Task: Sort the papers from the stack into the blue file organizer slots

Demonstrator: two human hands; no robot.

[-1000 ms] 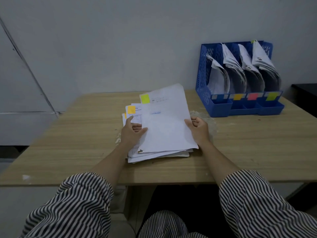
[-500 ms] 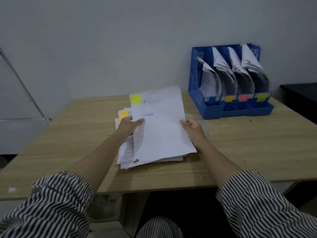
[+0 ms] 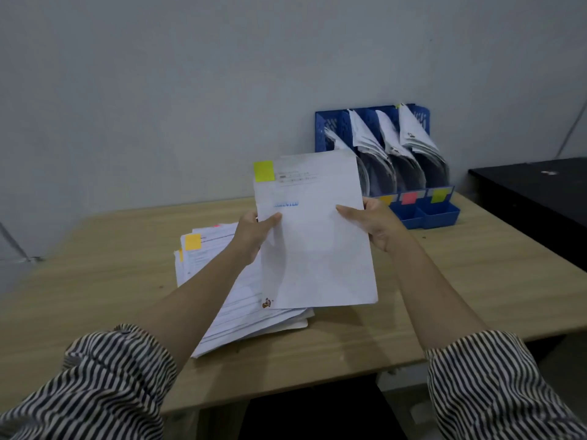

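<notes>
No wording can be read with certainty: the held sheet (image 3: 313, 236) carries a blurred blue stamp below its yellow-green sticky note (image 3: 264, 171), possibly "REJECTED", while the grey header lines beside that note and the print on the stack (image 3: 219, 281) are too smeared.

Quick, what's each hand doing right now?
Left hand: pinches the left edge of the sheet, lifted above the stack.
Right hand: grips the sheet's right edge.

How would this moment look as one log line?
step: sheet lifted | left hand: holds sheet | right hand: holds sheet | tag: yellow-green | stack: on table
</notes>
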